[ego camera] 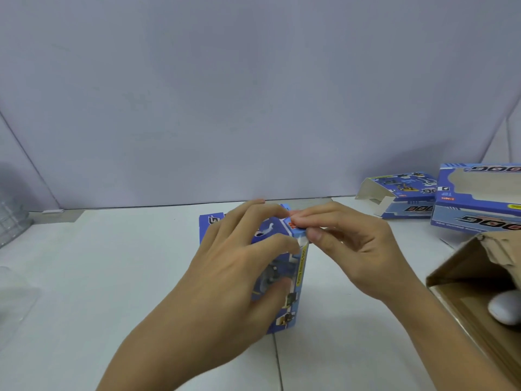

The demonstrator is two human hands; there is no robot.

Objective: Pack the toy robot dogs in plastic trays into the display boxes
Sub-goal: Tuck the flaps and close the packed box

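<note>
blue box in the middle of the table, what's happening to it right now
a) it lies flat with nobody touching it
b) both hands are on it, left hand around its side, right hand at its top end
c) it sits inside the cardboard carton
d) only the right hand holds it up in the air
b: the blue box stands on the table, with the left hand wrapped around its side and the right hand pinching its top end.

White table point(112, 277), upright blue display box point(293, 292), two empty boxes point(406, 198), cardboard carton point(462, 277)
</note>
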